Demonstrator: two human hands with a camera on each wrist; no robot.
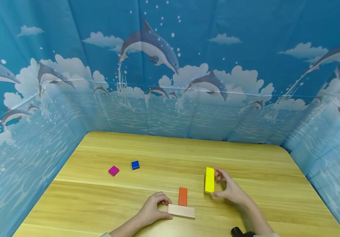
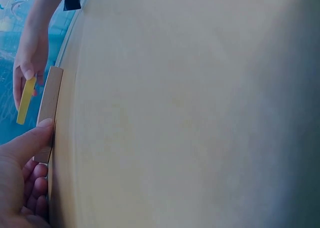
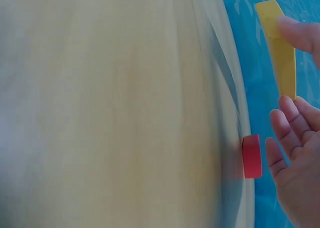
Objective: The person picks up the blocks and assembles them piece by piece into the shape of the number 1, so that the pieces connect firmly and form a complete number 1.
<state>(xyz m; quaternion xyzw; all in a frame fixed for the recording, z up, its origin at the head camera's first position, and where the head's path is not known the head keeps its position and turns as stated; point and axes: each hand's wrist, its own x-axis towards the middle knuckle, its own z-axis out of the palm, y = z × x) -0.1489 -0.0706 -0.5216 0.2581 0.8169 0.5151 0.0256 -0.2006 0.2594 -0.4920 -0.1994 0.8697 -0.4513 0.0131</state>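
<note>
My left hand pinches the left end of a plain wooden block lying on the table, thumb on the near side. In the left wrist view the thumb presses along this wooden block. An orange-red block lies just behind it, seemingly against its back edge. To the right, my right hand holds a yellow block by its ends between thumb and fingertips. The right wrist view shows the yellow block raised off the table, against the blue curtain.
A magenta block and a blue block lie on the left part of the wooden table. A dolphin-print curtain surrounds the table's back and sides. A black object is by the right wrist.
</note>
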